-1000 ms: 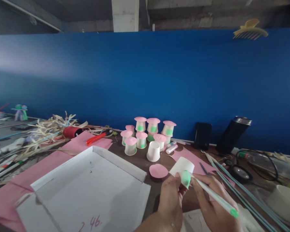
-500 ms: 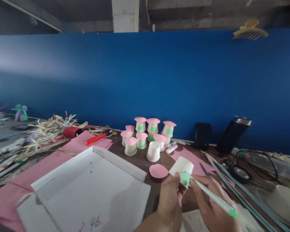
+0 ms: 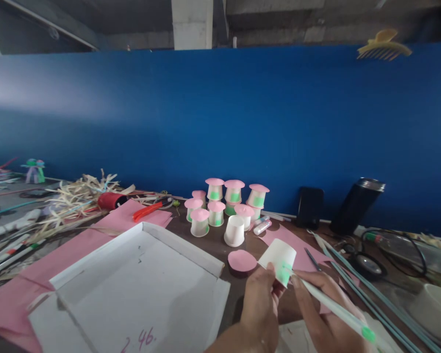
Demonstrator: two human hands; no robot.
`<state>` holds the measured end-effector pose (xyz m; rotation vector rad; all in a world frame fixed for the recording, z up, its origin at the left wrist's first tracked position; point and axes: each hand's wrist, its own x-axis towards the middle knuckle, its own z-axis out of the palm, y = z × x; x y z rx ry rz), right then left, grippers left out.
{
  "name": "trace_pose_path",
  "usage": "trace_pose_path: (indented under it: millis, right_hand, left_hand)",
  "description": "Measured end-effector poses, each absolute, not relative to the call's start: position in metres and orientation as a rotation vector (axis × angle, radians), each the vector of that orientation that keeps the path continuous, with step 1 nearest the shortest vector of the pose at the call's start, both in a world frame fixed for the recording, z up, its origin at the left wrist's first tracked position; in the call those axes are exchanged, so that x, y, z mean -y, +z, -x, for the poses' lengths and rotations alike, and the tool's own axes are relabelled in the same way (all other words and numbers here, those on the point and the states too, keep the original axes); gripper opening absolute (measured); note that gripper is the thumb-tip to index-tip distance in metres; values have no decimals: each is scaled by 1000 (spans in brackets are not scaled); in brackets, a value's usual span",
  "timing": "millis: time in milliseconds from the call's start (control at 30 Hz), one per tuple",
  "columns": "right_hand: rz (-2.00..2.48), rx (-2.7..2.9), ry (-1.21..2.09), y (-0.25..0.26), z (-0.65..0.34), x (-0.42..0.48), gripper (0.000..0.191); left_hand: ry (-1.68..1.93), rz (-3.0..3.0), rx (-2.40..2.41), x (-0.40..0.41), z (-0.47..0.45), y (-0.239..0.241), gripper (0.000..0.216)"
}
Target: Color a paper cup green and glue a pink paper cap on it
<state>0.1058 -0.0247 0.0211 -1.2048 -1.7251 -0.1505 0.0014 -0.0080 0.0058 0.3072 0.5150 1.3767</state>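
Note:
My left hand (image 3: 260, 299) grips a white paper cup (image 3: 278, 253), tilted with its rim toward me. A green patch (image 3: 282, 274) of colour covers part of the cup's side. In my right hand (image 3: 321, 301) is a white marker with a green end (image 3: 347, 316), its tip against the green patch. Just left of the held cup lies a pink paper disc (image 3: 241, 261). Behind it stands a plain upside-down paper cup (image 3: 234, 231). Several more cups (image 3: 200, 223) with green patches and pink paper tops are grouped and partly stacked farther back.
A white cardboard lid (image 3: 139, 294) lies at left over pink paper (image 3: 51, 264). Red-handled scissors (image 3: 147, 211) and straw-like strips (image 3: 77, 196) sit behind. At right are a black phone (image 3: 309, 208), a dark flask (image 3: 356, 208), pale-blue tubes (image 3: 367, 289) and cables.
The marker tip has shifted slightly up across the cup, and the green patch looks more squared. My right hand and the marker's rear end have moved a little right and down.

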Motion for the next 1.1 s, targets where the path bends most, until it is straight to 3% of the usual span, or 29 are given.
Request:
trace_pose_path:
  millis: [1100]
  right_hand:
    - [1197, 1743, -134, 14, -108, 20, 10]
  left_hand:
    - [1365, -350, -480, 8, -1, 7, 27]
